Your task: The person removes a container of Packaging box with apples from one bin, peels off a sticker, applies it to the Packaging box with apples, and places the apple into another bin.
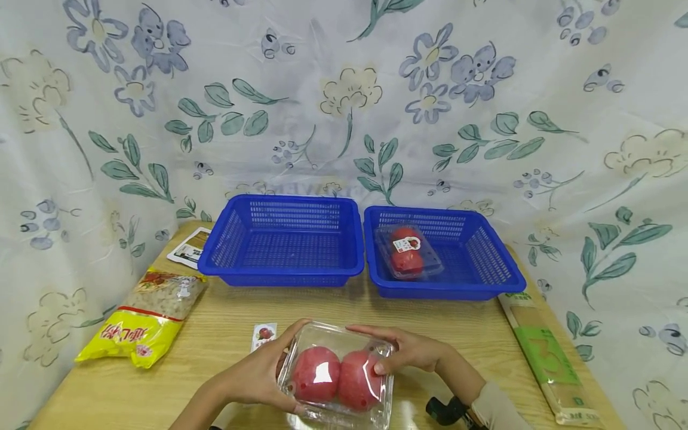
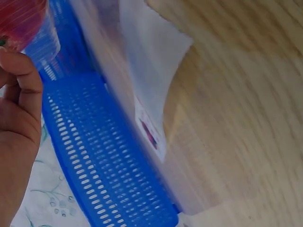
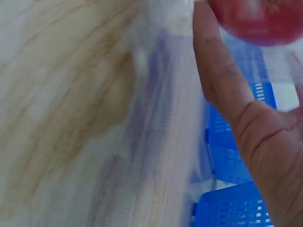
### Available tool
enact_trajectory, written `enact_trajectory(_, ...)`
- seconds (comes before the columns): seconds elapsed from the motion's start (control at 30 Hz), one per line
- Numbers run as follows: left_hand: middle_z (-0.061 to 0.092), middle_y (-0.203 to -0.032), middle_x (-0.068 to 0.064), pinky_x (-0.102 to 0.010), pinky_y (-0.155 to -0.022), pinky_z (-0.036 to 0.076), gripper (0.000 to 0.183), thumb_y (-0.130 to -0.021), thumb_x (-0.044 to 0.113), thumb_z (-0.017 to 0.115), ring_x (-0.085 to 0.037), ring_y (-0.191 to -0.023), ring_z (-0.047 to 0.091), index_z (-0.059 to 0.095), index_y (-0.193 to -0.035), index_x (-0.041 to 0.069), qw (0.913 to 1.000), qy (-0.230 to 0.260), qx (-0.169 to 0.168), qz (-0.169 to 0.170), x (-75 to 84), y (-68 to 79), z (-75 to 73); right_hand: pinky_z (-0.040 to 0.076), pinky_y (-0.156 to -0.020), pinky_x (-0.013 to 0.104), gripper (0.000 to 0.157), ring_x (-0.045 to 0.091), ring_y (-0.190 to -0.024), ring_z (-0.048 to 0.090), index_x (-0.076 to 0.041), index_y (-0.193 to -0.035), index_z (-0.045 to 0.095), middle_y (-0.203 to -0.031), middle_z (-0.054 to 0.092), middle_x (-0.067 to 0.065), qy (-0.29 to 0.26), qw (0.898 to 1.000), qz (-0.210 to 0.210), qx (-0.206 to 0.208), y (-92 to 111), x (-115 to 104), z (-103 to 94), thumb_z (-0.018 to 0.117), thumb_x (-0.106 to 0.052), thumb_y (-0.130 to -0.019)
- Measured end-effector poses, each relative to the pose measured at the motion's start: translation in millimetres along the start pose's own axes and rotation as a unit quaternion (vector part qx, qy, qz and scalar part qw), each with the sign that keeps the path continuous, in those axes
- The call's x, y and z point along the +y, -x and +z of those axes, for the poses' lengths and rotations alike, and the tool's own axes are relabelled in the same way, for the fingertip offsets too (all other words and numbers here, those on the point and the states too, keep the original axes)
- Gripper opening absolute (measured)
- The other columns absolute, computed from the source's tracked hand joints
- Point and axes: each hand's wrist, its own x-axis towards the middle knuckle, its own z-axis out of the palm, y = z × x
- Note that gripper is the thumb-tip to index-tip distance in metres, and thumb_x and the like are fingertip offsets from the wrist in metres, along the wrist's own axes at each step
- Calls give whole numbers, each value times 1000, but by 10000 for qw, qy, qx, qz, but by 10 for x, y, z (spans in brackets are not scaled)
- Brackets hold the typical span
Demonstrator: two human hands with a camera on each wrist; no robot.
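Note:
Near the front of the table, both hands hold a clear plastic fruit box [image 1: 335,412] with two round red fruits [image 1: 317,373] inside. My left hand [image 1: 263,370] grips its left side, the thumb along the near edge and the fingers toward the far corner. At the right side, my right hand [image 1: 411,352] has its thumb on the lid and a finger along the far edge. The right wrist view shows a stretched finger [image 3: 225,71] close beside a red fruit [image 3: 260,19]. A small label card [image 1: 264,334] with a fruit picture lies just beyond the left hand.
Two blue baskets stand at the back, the left basket [image 1: 282,279] bare inside. In the right basket [image 1: 446,292] is another box of red fruits [image 1: 407,263]. A yellow food bag [image 1: 145,319] and a flat packet [image 1: 189,248] lie left, a long green-banded package [image 1: 548,358] right.

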Motion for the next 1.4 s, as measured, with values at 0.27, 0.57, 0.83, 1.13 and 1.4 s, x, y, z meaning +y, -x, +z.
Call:
enact_trajectory(0.27,52,-141,-13,-46,-96,50,128,-59,55,91,-21,-117,57,17,-159,24,9979,-446,469,-59,-99,-7,-5,54,-92,42,74,21,-111,61,-17,-159,21,-133,52,16,-923,9889,30,1161,-41,56,90,62,-15,-98)
enact_trajectory(0.57,51,-141,-23,-58,-100,46,133,-58,54,92,-31,-123,55,16,-158,10,9968,-309,661,-321,-227,-38,55,56,-89,40,63,16,-103,65,-9,-153,37,-118,64,4,-1035,9659,163,2367,-189,127,167,65,-14,-97)
enact_trajectory(0.83,36,-151,-32,-61,-102,42,136,-62,52,91,-44,-129,50,8,-159,7,9964,-180,547,-615,-238,-67,18,53,-94,44,57,28,-119,59,-8,-151,42,-147,44,27,-623,9433,259,3251,-296,55,279,62,-20,-99)
enact_trajectory(1.13,49,-139,-30,-56,-96,46,135,-63,48,91,-38,-122,54,6,-159,7,9954,-36,444,-848,-202,-118,-2,53,-93,46,56,37,-122,57,-8,-151,41,-144,50,26,-35,9132,328,4063,-404,43,423,59,-26,-101)
enact_trajectory(1.4,62,-109,-13,-44,-81,51,134,-64,49,90,-20,-93,55,5,-159,8,9941,-412,294,-956,-142,-133,-17,41,-105,59,66,48,-133,45,-15,-156,32,-151,38,29,702,8950,800,4332,-303,-36,509,58,-37,-100)
